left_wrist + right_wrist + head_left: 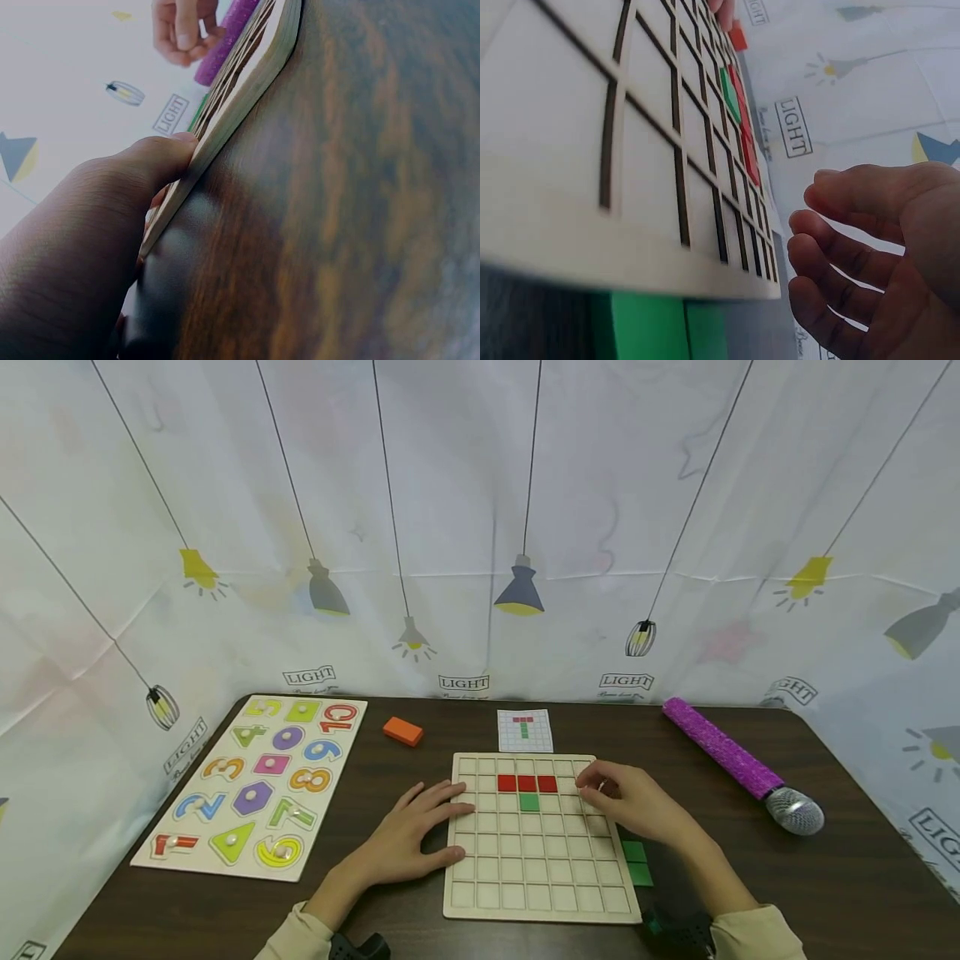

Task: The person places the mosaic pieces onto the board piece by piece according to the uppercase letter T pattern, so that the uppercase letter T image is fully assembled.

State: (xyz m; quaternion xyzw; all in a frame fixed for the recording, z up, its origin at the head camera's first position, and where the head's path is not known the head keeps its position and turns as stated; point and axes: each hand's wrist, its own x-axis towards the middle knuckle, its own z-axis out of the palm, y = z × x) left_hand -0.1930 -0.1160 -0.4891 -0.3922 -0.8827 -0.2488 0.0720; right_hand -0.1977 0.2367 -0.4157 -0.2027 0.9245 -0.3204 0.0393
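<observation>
A wooden grid board [536, 893] lies at the middle of the table. Three red tiles [527, 784] sit in a row in its upper part, and one green tile [529, 802] lies directly below the middle one. My left hand [416, 831] rests at the board's left edge with fingers spread; the left wrist view shows its thumb [161, 156] against the rim. Over the board's right side hovers my right hand [637, 802], its fingers loosely bent; the right wrist view shows nothing in them. Beside the board's right edge lie two green tiles [637, 863].
Behind the board lies a small card [525, 731] with a red and green T pattern. To the left are an orange block [402, 731] and a number and shape puzzle [251, 785]. A purple glittery microphone [723, 747] lies at the right.
</observation>
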